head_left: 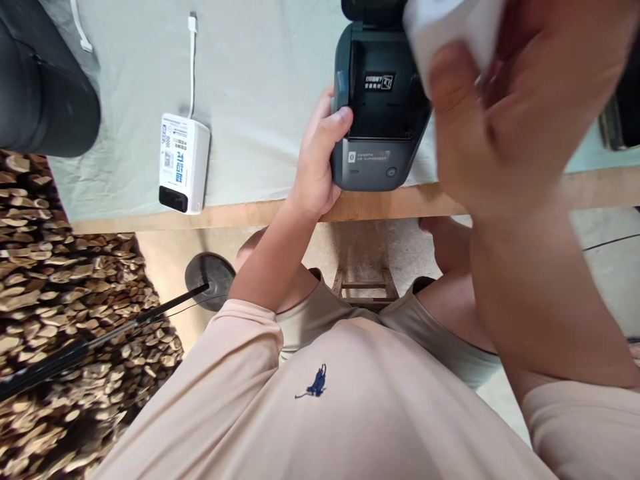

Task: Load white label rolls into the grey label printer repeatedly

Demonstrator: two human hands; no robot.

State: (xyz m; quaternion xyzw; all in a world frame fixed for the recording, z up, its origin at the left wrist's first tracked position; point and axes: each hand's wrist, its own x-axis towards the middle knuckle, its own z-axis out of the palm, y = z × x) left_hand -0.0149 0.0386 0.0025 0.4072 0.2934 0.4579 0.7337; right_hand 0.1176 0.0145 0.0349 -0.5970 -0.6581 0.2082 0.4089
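My left hand (319, 157) grips a dark label printer (373, 163) by its left side, thumb on the rim. The printer's lid (373, 10) stands open, and its hollow bay shows a small black-and-white sticker. A power button sits at the near right of its front. Above the printer's right edge, my right hand (530, 113) is closed around a white roll-like object (443, 30). Motion blurs this hand and the object, and the top of the frame cuts both off. Whether the object touches the printer, I cannot tell.
A white power bank (183, 163) with a white cable (192, 67) lies left on the cloth-covered table (260, 80). A black rounded thing (45, 87) fills the far left; another dark object (625, 110) lies right. Below are a stand base (200, 267) and stacked firewood (75, 287).
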